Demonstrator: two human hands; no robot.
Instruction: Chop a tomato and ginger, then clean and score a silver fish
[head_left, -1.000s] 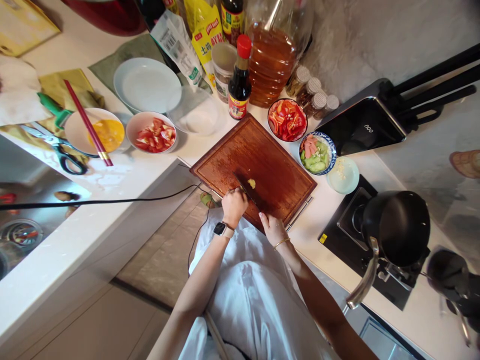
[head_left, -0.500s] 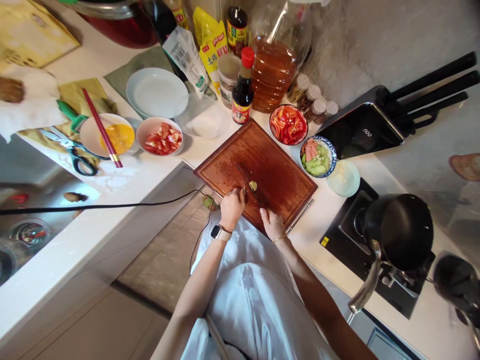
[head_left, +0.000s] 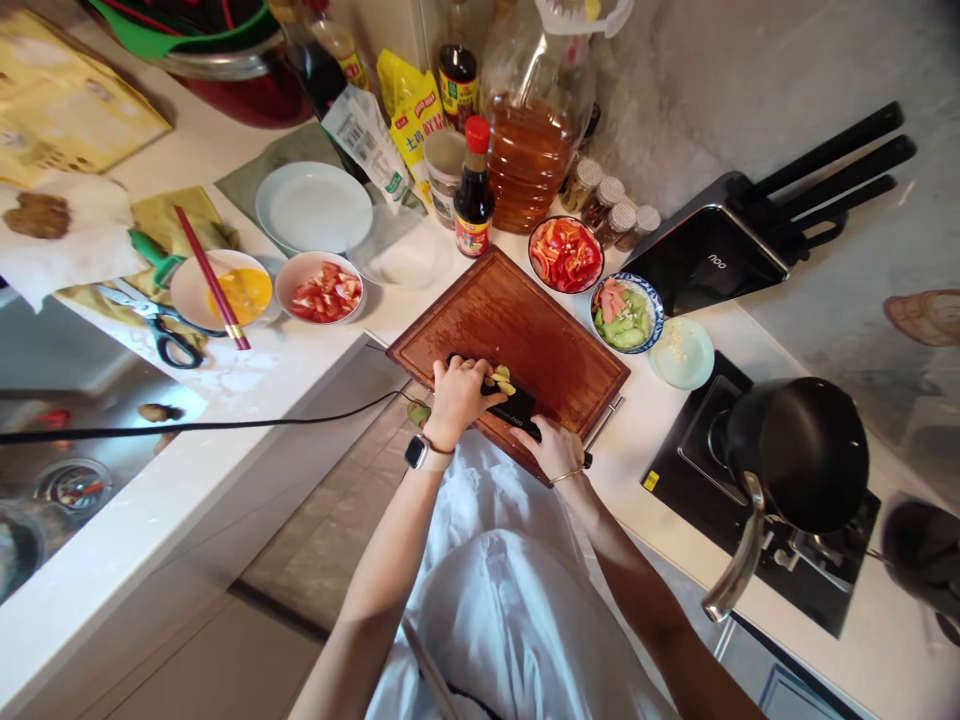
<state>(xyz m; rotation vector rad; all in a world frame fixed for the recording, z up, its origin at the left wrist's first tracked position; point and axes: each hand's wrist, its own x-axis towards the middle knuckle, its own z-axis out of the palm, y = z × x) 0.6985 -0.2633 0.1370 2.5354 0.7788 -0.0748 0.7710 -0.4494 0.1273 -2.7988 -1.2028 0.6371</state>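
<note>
A wide black-bladed kitchen knife (head_left: 517,408) lies turned nearly flat over the near part of the wooden cutting board (head_left: 517,310). My right hand (head_left: 553,447) is closed around its handle end, at the board's near right edge. My left hand (head_left: 459,392) rests over the other end of the blade, fingers bent forward and thumb apart from them. Several small pale yellow slices (head_left: 501,380) sit at the blade, just beyond my left fingertips. Whether those fingers touch the slices is hard to see. My left palm hides part of the blade.
Bowls of red pepper (head_left: 566,255), green and pink slices (head_left: 624,318), tomato (head_left: 324,292) and egg (head_left: 244,290) surround the board. A soy sauce bottle (head_left: 474,195) stands behind it. Rightward are a knife block (head_left: 701,250) and a black pot (head_left: 799,450) on the stove.
The knife has turned from edge-down to nearly flat. My left hand has opened out and moved over the blade. The pale yellow piece now shows as several slices. The view has shifted slightly.
</note>
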